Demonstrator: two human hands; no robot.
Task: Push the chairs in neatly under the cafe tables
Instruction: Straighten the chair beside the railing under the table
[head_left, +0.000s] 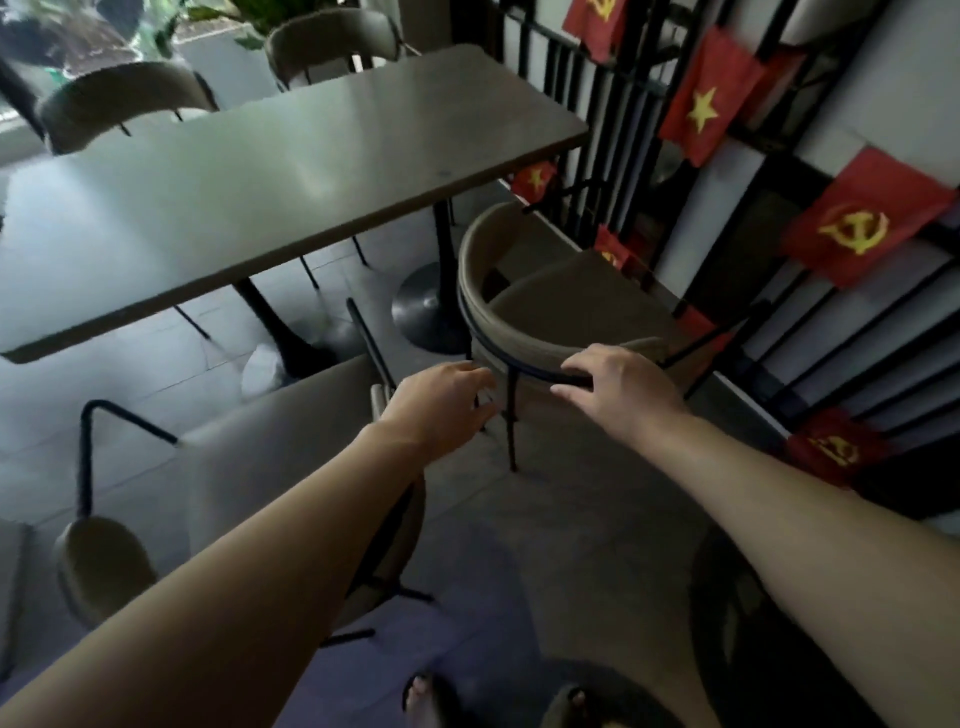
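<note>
A taupe chair (561, 301) with a curved backrest on a black frame stands off the right end of the long grey table (270, 171), not tucked under it. Its seat faces the railing and its backrest faces me. My right hand (618, 387) lies on the backrest's near rim, fingers curled over the black frame bar. My left hand (441, 402) hovers at the rim's left end, fingers apart; I cannot tell whether it touches. A second chair (249, 457) of the same kind stands at the table's near side, partly hidden by my left forearm.
Two more chairs (124, 101) sit pushed in along the table's far side. A black railing (613, 104) hung with red flags runs close along the right. The table's round pedestal base (426, 306) stands beside the chair. My sandalled feet (431, 696) show at the bottom edge.
</note>
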